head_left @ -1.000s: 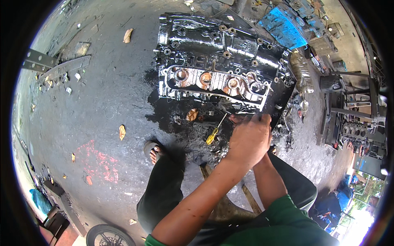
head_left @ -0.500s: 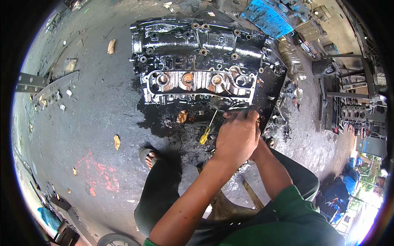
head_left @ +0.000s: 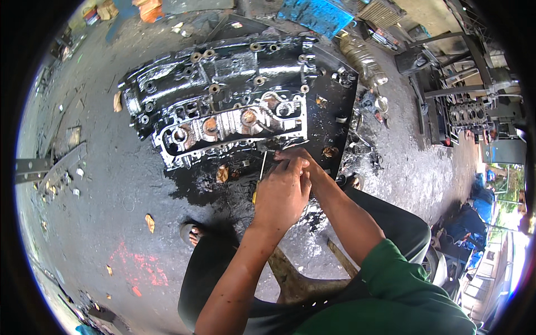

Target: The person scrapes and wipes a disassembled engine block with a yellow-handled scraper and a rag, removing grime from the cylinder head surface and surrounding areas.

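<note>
My left hand [head_left: 283, 192] is closed, its fingers curled next to my right hand [head_left: 299, 159]. The right hand is closed too, just beyond it. Whatever lies between the fingers is hidden. Both hands are just off the near edge of a black, oil-wet engine block part [head_left: 229, 70] with a bare metal face [head_left: 229, 127] showing rusty round ports. Beside my left hand lies a screwdriver [head_left: 263, 166], its thin shaft pointing away and its yellow handle mostly covered by the hand.
Dry leaves [head_left: 222, 173] lie on the oil-stained floor. A clear plastic bottle [head_left: 365, 62] is at the right, with a blue crate-like thing [head_left: 317, 15] beyond. Metal racks [head_left: 458, 67] stand at far right. A wooden stool frame [head_left: 296, 282] is between my legs.
The view has shifted, so the engine part appears further left and tilted. My hands stay together; my left hand now covers most of the screwdriver's handle.
</note>
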Motion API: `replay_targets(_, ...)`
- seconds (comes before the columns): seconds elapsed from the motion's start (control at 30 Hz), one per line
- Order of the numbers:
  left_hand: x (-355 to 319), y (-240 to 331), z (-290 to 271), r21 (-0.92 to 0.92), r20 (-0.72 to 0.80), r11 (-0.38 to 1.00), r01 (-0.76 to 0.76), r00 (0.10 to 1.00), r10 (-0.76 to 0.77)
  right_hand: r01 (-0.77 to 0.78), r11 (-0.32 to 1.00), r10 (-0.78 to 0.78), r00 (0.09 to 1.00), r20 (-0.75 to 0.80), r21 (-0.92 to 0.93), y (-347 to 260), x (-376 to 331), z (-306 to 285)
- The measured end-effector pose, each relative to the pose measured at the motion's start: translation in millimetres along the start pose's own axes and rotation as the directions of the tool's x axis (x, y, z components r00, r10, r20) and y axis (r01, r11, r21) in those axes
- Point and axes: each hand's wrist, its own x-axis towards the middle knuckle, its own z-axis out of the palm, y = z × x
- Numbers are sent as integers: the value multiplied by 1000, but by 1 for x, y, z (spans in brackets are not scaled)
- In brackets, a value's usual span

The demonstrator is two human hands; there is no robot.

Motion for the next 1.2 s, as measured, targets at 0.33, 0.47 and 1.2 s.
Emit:
replay_targets(0.33,-18,-9,-4,83,98,997,7,995,-15,-105,965,-44,837,-545,-239,14,-14,74)
replay_targets(0.47,-20,-9,-13,61,81,998,-11,997,6,-90,719,-155,946,-286,-689,3,2,94)
replay_targets(1.2,21,-8,-45,-123,-73,987,105,991,-115,-677,248,0,715,-699,-693,-56,26,98)
